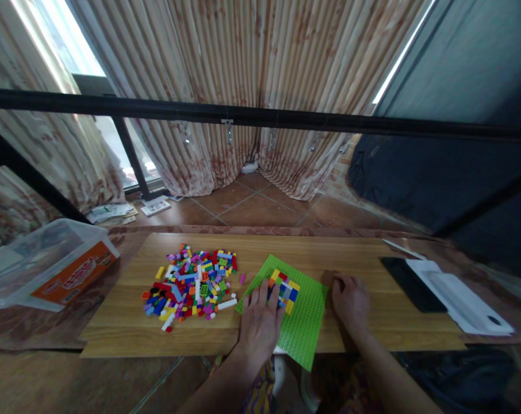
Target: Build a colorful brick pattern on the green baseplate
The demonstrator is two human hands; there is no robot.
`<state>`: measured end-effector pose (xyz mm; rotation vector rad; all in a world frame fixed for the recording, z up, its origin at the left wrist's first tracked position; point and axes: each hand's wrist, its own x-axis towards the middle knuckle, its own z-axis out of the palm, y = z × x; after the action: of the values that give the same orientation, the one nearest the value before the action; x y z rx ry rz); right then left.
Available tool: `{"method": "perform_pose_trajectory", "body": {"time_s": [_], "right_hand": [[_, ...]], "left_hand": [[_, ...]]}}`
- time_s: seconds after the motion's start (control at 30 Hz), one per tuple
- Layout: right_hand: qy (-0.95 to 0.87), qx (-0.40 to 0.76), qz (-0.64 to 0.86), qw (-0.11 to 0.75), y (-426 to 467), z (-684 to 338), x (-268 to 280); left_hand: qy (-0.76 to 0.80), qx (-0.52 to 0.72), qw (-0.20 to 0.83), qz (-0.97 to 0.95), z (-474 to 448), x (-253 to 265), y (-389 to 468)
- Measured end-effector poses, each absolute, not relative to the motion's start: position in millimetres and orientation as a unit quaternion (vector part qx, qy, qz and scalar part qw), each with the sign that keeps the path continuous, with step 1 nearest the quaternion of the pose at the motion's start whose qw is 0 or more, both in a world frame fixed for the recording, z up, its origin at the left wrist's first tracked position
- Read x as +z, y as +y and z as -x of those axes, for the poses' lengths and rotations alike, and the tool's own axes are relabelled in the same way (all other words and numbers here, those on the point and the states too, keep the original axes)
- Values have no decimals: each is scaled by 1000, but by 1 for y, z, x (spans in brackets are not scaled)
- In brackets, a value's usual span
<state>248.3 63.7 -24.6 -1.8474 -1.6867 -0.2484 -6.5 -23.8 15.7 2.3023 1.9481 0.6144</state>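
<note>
A green studded baseplate [306, 328] lies turned at an angle on the wooden board, its near corner past the front edge. On it sits a patch of joined toy bricks [288, 290] in yellow, blue, red, orange and white. My left hand [259, 322] lies over the plate's left part, fingers stretched forward, fingertips at the left side of the brick patch and covering some of it. Just off the plate's right corner, my right hand [352, 300] rests on the board with its fingers curled in; anything inside them is hidden.
A wide heap of loose bricks [195, 284] covers the left half of the wooden board [126, 322]. A clear plastic box [71, 264] with an orange label stands farther left. A black flat item [411, 284] and a white plastic piece [461, 299] lie at the right end.
</note>
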Motion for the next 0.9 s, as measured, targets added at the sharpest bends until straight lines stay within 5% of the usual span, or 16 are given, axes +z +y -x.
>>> {"method": "perform_pose_trajectory", "body": {"time_s": [0.9], "right_hand": [[-643,-98,704,283,63,-247,-23]], "left_hand": [[624,251,81,-736,10,11,-26]]}}
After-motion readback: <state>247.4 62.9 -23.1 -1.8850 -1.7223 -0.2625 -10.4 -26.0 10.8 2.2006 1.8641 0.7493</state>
